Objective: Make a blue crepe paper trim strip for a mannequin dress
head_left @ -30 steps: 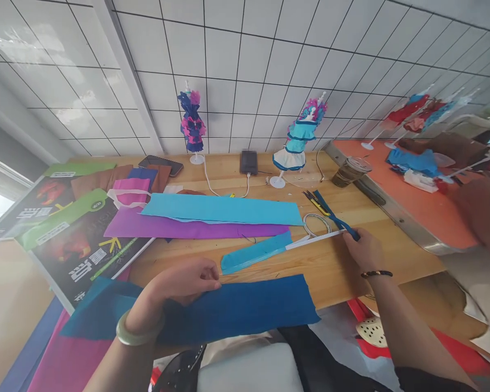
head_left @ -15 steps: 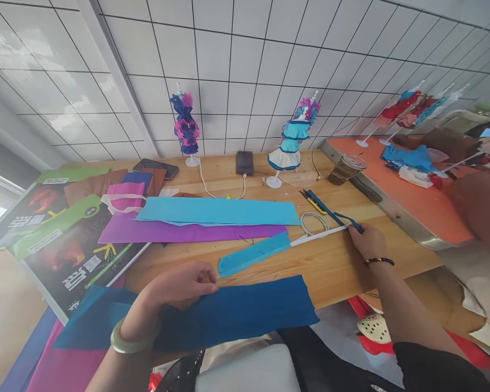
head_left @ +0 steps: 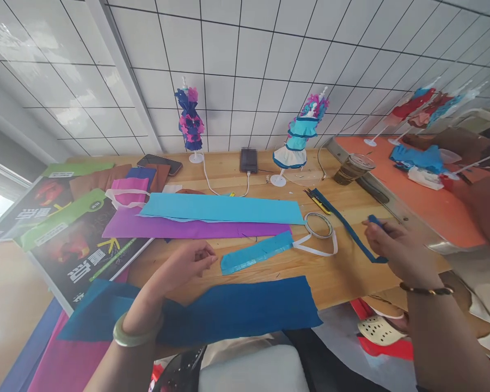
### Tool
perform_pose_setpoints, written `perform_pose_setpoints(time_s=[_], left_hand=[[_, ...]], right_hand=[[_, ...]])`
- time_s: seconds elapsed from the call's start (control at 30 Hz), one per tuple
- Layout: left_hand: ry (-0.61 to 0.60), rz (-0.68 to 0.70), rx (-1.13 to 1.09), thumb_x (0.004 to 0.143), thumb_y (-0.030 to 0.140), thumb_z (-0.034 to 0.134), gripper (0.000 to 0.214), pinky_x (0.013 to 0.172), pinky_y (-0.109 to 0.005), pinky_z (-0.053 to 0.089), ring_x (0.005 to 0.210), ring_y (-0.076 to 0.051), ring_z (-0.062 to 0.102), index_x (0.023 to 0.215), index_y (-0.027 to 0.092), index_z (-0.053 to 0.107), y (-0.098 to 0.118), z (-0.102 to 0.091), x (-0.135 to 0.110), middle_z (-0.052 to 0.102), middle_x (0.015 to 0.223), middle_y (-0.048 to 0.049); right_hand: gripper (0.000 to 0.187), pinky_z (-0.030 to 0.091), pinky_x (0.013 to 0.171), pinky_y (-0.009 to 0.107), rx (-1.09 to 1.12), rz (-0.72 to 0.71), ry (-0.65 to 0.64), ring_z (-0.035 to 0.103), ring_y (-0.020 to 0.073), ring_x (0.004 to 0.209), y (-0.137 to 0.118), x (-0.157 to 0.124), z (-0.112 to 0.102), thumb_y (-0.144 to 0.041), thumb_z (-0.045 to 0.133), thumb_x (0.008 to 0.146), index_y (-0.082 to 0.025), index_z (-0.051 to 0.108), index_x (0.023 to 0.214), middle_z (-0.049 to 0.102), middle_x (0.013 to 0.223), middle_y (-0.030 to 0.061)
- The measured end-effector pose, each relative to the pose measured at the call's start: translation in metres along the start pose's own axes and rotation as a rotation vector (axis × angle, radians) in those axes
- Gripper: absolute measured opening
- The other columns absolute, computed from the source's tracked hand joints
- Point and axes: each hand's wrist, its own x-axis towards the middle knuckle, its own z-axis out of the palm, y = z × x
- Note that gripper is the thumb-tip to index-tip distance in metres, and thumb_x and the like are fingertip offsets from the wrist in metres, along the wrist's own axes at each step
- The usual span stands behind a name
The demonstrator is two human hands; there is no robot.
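Note:
My right hand (head_left: pixel 400 253) pinches one end of a narrow dark blue strip (head_left: pixel 353 231). From there the strip bends at the table and runs back past the box cutter (head_left: pixel 320 202). My left hand (head_left: pixel 190 267) hovers with loosely curled fingers, and nothing shows in them. Just right of its fingertips lies a light blue fabric piece (head_left: pixel 257 253), with a white narrow strip (head_left: pixel 318 251) looping from its right end. A wide dark blue fabric piece (head_left: pixel 245 307) lies along the table's front edge, partly below my left forearm.
Light blue (head_left: pixel 220 208) and purple fabric (head_left: pixel 188 228) lie across the middle, beside a tape roll (head_left: pixel 330 231). Two dressed miniature stands (head_left: pixel 191 122) (head_left: pixel 300 139) and a power bank (head_left: pixel 249 160) are along the wall. A lidded cup (head_left: pixel 353 169) stands right; printed bags (head_left: pixel 81 239) lie left.
My right hand has moved right and toward me, drawing out the dark blue strip. The white strip, earlier straight toward that hand, now lies in a loop. My left hand has lifted slightly.

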Motion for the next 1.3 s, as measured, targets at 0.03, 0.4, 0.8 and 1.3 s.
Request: perform_pose_setpoints(time_s=[0.03,0.4,0.8,1.3], left_hand=[[0.031,0.025,-0.018,0.079,0.045,0.051,0.029,0.053,-0.023,0.043,0.054,-0.011,0.052,0.082,0.018,0.057,0.001,0.001,0.001,0.055,0.064,0.0019],[-0.083,0.191,-0.068,0.080,0.045,0.053,0.036,0.075,-0.027,0.046,0.085,-0.017,0.057,0.100,0.017,0.064,0.006,0.014,-0.001,0.064,0.097,-0.0063],[-0.229,0.166,0.060,0.083,0.043,0.043,0.034,0.057,-0.022,0.036,0.061,-0.011,0.045,0.074,0.016,0.061,0.005,0.020,0.000,0.053,0.064,0.0013],[-0.257,-0.036,0.121,0.079,0.051,0.044,0.042,0.049,-0.022,0.032,0.049,-0.010,0.042,0.058,0.016,0.055,-0.002,0.023,0.004,0.058,0.054,0.0001]], right_hand=[[0.045,0.029,0.044,0.025,0.068,-0.037,-0.235,0.035,0.0100,0.048,-0.013,-0.013,0.006,-0.059,0.053,0.074,-0.020,0.055,0.094,0.043,0.062,-0.0012],[0.037,0.037,0.060,0.023,0.031,-0.407,-1.165,0.046,0.0124,0.063,-0.096,-0.095,0.131,-0.047,0.041,0.087,-0.019,0.064,0.083,0.055,0.068,0.0000],[0.033,0.032,0.054,0.023,0.002,-0.346,-1.115,0.040,0.0105,0.056,-0.092,-0.081,0.142,-0.044,0.042,0.086,-0.018,0.058,0.072,0.046,0.060,-0.0034],[0.032,0.035,0.056,0.025,-0.163,-0.314,-0.897,0.049,0.0136,0.062,-0.071,-0.080,0.146,-0.043,0.046,0.084,-0.018,0.059,0.069,0.057,0.065,-0.0011]])
